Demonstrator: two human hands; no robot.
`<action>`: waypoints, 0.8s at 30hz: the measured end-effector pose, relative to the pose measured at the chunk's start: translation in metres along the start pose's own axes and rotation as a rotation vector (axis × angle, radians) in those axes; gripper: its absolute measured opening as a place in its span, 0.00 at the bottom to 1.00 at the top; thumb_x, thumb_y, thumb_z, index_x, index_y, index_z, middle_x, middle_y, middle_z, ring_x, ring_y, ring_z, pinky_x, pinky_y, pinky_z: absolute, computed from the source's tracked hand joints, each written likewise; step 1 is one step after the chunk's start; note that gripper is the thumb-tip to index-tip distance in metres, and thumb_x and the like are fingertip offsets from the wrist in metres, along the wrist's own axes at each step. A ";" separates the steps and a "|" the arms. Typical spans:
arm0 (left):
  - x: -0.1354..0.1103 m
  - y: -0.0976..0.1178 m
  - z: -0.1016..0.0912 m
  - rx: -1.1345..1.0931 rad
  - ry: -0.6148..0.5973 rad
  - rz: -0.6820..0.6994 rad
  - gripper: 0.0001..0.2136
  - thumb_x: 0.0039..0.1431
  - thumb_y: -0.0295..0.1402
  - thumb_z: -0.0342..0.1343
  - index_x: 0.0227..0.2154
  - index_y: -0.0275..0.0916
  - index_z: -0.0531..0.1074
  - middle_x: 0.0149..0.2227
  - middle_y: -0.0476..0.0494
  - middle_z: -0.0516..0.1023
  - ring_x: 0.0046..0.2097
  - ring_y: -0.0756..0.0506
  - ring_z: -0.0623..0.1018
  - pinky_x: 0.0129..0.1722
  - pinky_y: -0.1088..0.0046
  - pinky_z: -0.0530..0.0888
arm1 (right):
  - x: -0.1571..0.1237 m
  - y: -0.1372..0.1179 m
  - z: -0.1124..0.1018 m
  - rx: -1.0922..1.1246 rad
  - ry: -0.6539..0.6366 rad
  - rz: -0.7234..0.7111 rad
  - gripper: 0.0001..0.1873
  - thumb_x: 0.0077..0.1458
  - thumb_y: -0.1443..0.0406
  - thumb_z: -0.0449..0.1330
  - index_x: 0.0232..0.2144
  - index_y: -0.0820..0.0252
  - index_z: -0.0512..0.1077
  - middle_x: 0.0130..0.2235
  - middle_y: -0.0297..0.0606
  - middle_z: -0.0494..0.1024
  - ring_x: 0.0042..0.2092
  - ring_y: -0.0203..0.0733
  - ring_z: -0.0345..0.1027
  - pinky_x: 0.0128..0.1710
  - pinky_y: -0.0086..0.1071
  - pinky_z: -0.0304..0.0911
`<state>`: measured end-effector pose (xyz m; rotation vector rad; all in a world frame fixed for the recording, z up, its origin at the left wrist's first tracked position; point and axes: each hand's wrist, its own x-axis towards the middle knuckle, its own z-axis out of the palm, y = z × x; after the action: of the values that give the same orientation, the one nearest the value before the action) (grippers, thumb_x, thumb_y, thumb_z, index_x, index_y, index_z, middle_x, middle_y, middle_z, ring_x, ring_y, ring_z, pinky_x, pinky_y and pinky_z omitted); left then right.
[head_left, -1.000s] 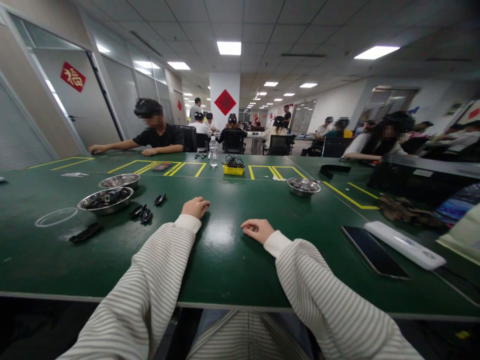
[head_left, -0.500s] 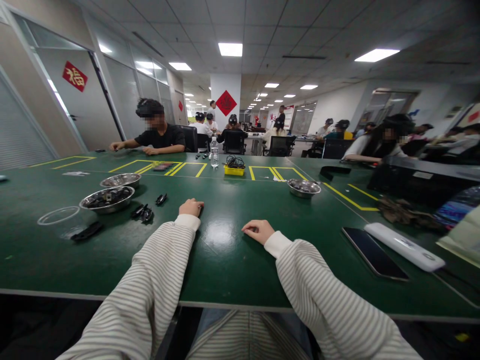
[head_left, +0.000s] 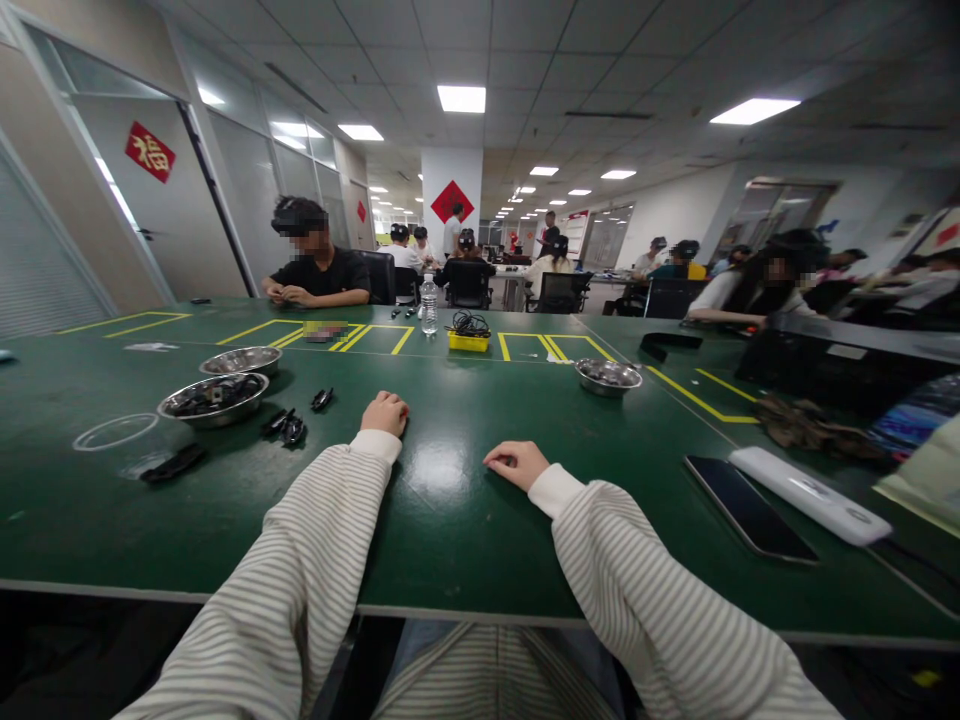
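My left hand (head_left: pixel 385 413) rests palm down on the green table (head_left: pixel 450 540), its fingers curled under. No object shows in it. Nearest to it, on the left, lie several small black plastic parts (head_left: pixel 285 427), with one more black part (head_left: pixel 322 400) just behind them. To the right, my right hand (head_left: pixel 517 463) lies on its side on the tabletop. Its fingers are bent in towards the thumb, and nothing is visible between them. The two hands are apart, with bare tabletop between them.
Left stand a steel bowl of black parts (head_left: pixel 215 410), a second steel bowl (head_left: pixel 241 360) and a clear plastic tub (head_left: pixel 120 450). Ahead are a water bottle (head_left: pixel 429 305), a yellow cable tray (head_left: pixel 469 342) and another bowl (head_left: pixel 608 388). A phone (head_left: pixel 750 508) lies right. Co-workers sit beyond.
My left hand has shifted very slightly, its fingers drawn in a little. My right hand stays still. The co-worker across the table has brought both hands together. People standing far back have moved.
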<state>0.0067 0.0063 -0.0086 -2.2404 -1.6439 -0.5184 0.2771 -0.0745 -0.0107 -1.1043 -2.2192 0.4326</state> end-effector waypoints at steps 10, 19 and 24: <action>0.000 0.001 -0.002 0.019 0.004 0.044 0.11 0.46 0.30 0.45 0.27 0.39 0.72 0.31 0.42 0.71 0.39 0.43 0.63 0.35 0.69 0.64 | 0.000 0.000 0.000 -0.004 -0.004 -0.013 0.08 0.43 0.69 0.54 0.25 0.63 0.73 0.25 0.36 0.73 0.24 0.29 0.62 0.26 0.22 0.57; 0.000 0.001 -0.002 0.056 -0.034 0.067 0.10 0.46 0.29 0.44 0.25 0.40 0.72 0.32 0.43 0.71 0.39 0.43 0.64 0.32 0.69 0.63 | 0.000 0.001 0.000 -0.010 -0.009 -0.014 0.08 0.42 0.69 0.54 0.26 0.63 0.73 0.26 0.36 0.73 0.23 0.29 0.62 0.26 0.22 0.58; 0.000 0.003 -0.002 0.077 -0.047 0.027 0.11 0.46 0.27 0.44 0.28 0.40 0.71 0.34 0.44 0.71 0.39 0.44 0.65 0.33 0.68 0.62 | -0.001 -0.001 0.000 -0.021 -0.011 -0.020 0.07 0.42 0.69 0.54 0.25 0.62 0.73 0.26 0.35 0.73 0.23 0.29 0.62 0.26 0.23 0.58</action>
<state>0.0094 0.0042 -0.0069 -2.2322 -1.6255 -0.3916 0.2772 -0.0753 -0.0102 -1.0929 -2.2469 0.4082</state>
